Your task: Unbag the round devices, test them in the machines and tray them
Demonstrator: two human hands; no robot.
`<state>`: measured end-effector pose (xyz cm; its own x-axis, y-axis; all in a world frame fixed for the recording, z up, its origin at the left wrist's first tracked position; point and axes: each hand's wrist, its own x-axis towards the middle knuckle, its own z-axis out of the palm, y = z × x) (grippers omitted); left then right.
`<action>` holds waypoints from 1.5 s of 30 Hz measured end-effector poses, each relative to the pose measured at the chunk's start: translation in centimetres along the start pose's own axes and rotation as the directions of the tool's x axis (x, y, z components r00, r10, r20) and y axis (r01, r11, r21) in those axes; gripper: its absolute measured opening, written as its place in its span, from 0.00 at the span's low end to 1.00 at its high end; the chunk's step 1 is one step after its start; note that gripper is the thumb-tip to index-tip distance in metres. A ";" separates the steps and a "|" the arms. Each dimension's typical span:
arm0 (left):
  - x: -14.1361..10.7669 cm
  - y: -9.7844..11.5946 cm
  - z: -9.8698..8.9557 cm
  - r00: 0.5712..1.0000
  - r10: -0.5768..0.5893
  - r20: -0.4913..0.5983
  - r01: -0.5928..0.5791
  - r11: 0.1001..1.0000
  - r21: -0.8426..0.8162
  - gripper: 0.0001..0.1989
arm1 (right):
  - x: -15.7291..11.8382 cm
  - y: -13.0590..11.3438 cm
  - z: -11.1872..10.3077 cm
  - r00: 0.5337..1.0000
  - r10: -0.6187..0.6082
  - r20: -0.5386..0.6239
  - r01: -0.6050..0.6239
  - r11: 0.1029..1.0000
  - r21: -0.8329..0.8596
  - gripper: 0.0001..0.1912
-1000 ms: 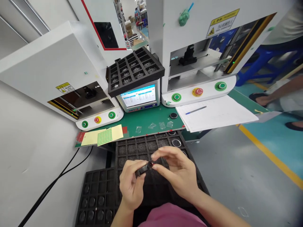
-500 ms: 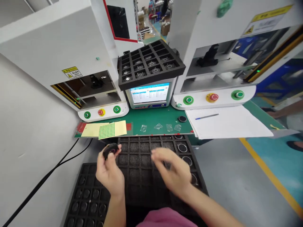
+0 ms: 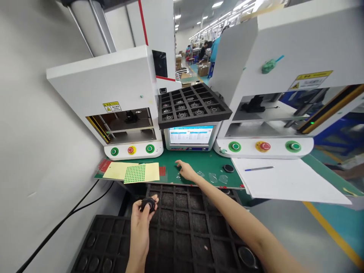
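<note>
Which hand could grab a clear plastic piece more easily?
Probably the right hand: it looks empty, near the clear plastic pieces on the green table. The left hand holds a round black part.

Plastic pieces (image 3: 212,177) on table (image 3: 206,161) before monitor (image 3: 191,135)

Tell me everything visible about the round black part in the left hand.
The round black part looks plastic, with a paler ring around its centre. Its ringed face is turned toward the camera. The left hand holds it between thumb and fingers, which cover part of it, up off the foam tray.
</note>
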<state>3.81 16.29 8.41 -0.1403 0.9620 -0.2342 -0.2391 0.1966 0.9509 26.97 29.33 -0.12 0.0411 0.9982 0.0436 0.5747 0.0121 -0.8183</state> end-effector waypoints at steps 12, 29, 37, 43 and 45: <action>-2.8 0.7 3.5 0.974 -0.117 0.194 0.133 0.989 -0.070 0.22 | -15.6 -8.6 -5.3 0.937 -0.034 -0.347 0.231 0.807 0.543 0.18; -6.0 -0.1 6.7 0.906 -0.004 0.423 -0.027 0.997 0.067 0.19 | -20.3 -12.1 -2.7 0.612 -0.137 -0.779 0.349 0.931 0.111 0.18; -6.4 0.6 7.2 0.885 0.066 0.462 -0.127 0.986 0.104 0.20 | -20.3 -11.8 -3.2 0.652 -0.194 -0.733 0.381 0.919 0.096 0.18; -6.6 1.0 7.5 0.897 0.063 0.437 -0.176 0.959 0.223 0.14 | -20.3 -11.6 -2.9 0.671 -0.198 -0.715 0.392 0.913 0.114 0.17; -6.6 0.9 7.4 0.893 0.053 0.447 -0.187 0.947 0.260 0.14 | -20.1 -11.1 -2.9 0.670 -0.174 -0.721 0.362 0.925 0.113 0.16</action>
<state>11.62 11.52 12.29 0.2917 0.9541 -0.0681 0.0493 0.0561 0.9972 22.10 9.00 9.77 0.5169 0.6248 0.5852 0.4538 0.3796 -0.8062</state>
